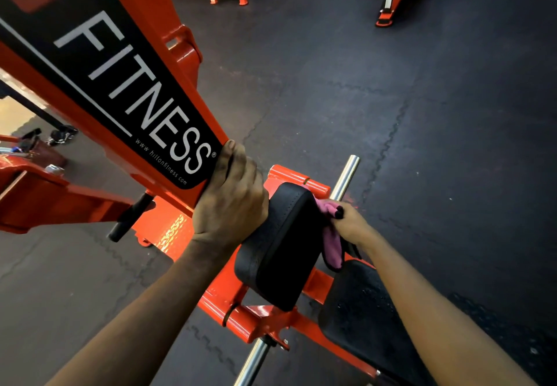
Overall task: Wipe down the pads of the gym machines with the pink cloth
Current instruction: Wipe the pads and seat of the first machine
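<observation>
Head view: nearest you, under your right forearm, lies the seat pad [361, 310], one of two black pads. Between your hands stands the upright pad [280, 247]. Your right hand [349, 219] clutches the pink cloth [330, 236] against its right side; your left hand [232, 195] grips the orange beam [156, 2], labelled "FITNESS" and "www.hiltonfitness.com". Just beyond your right hand juts a chrome bar [345, 177].

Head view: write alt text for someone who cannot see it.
A person's right hand holds a pink cloth against a black pad on an orange gym machine, while the left hand grips its slanted frame.
</observation>
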The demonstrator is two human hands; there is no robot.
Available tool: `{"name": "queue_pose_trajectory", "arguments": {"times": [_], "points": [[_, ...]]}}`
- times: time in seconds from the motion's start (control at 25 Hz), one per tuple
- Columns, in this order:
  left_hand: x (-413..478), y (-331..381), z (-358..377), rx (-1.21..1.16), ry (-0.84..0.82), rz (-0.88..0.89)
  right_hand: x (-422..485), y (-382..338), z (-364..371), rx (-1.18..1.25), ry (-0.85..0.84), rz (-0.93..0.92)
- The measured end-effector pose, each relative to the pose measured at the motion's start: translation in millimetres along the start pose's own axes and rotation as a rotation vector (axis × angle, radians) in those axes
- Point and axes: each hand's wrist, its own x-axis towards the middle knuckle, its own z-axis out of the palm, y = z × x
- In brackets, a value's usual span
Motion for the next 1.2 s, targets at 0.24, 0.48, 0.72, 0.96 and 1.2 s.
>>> {"name": "queue_pose_trajectory", "arguments": {"times": [0.24, 0.48, 0.72, 0.96, 1.2], "points": [[0, 0, 2, 0.050, 0.031, -0.017, -2, 29, 26, -0.112, 0.193, 0.159], [1, 2, 2, 0.022, 0.083, -0.018, -3, 25, 37, -0.117, 0.265, 0.267], [1, 3, 3, 0.019, 0.100, -0.038, -1, 25, 41, -0.162, 0.294, 0.333], [2, 4, 4, 0.034, 0.101, -0.049, 20, 63, 42, -0.288, 0.231, 0.468], [-1, 6, 6, 0.024, 0.121, -0.051, 10, 80, 48, -0.235, 0.244, 0.640]]}}
